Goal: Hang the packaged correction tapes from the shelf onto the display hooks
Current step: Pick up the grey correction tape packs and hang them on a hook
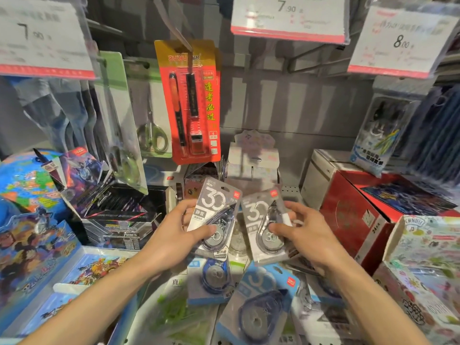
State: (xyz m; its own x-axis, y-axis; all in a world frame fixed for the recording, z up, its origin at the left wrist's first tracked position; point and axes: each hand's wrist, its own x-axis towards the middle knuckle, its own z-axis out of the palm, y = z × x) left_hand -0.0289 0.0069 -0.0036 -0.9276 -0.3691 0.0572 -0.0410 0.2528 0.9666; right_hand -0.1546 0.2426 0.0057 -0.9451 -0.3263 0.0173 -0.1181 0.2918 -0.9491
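Left hand [174, 235] pinching grey correction tape pack [216, 217]; right hand [302, 231] gripping second grey pack [265, 226], both being held below red pen card [190, 100]. Pickup step seemingly done; next: raising packs, threading holes onto empty hook [315, 54] right of card.

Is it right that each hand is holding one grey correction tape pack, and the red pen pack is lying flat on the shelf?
Not quite. The head view shows the left hand and the right hand each holding a grey correction tape pack, but the red pen pack is not lying flat on the shelf: it hangs from a display hook above them.
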